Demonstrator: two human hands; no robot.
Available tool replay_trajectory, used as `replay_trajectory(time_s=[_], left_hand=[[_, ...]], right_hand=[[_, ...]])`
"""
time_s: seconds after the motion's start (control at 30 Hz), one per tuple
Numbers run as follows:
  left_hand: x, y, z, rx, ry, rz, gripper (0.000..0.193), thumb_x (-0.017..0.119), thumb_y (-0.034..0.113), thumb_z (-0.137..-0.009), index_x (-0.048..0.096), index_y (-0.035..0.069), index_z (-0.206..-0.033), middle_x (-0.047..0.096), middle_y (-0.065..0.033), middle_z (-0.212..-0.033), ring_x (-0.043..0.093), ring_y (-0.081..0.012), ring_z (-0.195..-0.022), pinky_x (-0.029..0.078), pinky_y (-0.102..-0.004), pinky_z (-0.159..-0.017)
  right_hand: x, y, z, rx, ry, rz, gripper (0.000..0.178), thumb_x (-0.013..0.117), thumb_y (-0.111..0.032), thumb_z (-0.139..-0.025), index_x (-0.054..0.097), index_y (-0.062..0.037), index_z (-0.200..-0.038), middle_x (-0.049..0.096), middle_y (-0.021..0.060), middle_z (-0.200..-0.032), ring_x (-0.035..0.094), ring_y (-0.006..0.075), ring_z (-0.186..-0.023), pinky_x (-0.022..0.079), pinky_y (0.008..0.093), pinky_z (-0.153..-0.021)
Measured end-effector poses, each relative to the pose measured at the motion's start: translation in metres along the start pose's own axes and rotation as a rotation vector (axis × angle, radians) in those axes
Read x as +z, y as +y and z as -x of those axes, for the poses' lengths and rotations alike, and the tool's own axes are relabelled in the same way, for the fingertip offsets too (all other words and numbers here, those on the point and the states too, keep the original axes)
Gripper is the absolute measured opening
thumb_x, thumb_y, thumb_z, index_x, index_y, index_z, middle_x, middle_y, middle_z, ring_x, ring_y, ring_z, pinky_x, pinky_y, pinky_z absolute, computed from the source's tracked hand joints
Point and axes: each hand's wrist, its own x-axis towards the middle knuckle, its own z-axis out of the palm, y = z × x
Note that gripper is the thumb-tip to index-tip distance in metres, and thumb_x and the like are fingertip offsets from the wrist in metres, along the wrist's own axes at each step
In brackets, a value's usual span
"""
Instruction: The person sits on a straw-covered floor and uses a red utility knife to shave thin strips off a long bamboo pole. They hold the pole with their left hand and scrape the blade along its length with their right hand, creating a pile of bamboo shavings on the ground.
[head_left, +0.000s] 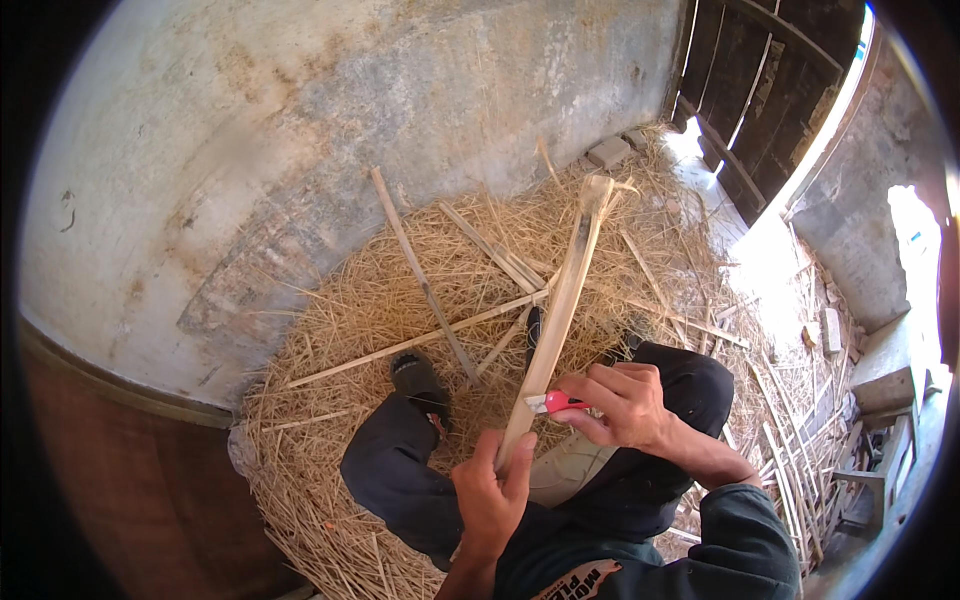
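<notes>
A long split bamboo strip (pixel 561 310) slants up and away from my lap, its far end frayed with a curl of fibre. My left hand (pixel 490 495) is closed round its near end, thumb along the side. In my right hand (pixel 625 405) is a red utility knife (pixel 562 401), gripped between thumb and fingers. Its short blade rests against the right edge of the strip, a little above my left hand. A pale, light-coloured piece (pixel 572 468) lies across my lap beneath my hands; I cannot tell what it is.
Straw and shavings (pixel 330 360) cover the floor around my legs, with several loose bamboo strips (pixel 420 265) on top. A stained wall (pixel 400 110) rises ahead. Dark wooden boards (pixel 745 100) stand at the far right, and a brick (pixel 831 330) lies nearer. A sandal (pixel 418 385) shows on my foot.
</notes>
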Motion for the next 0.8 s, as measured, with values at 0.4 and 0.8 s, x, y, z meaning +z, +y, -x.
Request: replay_trajectory(time_s=[0.4,0.8], left_hand=[[-0.001,-0.001,-0.001,-0.012,-0.008,-0.045,0.026,0.076,0.021,-0.104,0.065,0.001,-0.091,0.054,-0.0082,-0.062,0.05,-0.0148,-0.052,0.038,-0.0343,-0.049],[-0.022,-0.028,0.032,-0.168,-0.116,-0.129,0.029,0.076,0.024,-0.104,0.066,0.001,-0.09,0.063,-0.0142,-0.062,0.066,-0.0208,-0.051,0.047,-0.0364,-0.05]], right_hand=[[-0.007,0.001,-0.007,-0.019,-0.005,0.09,0.033,0.086,-0.038,-0.088,0.08,-0.014,-0.11,0.064,-0.0024,-0.073,0.064,0.0162,-0.051,0.049,0.0321,-0.046],[-0.05,0.062,-0.012,0.44,0.255,0.043,0.017,0.074,-0.019,-0.102,0.079,-0.0036,-0.109,0.08,0.0092,-0.089,0.072,0.0148,-0.068,0.056,0.0296,-0.059]])
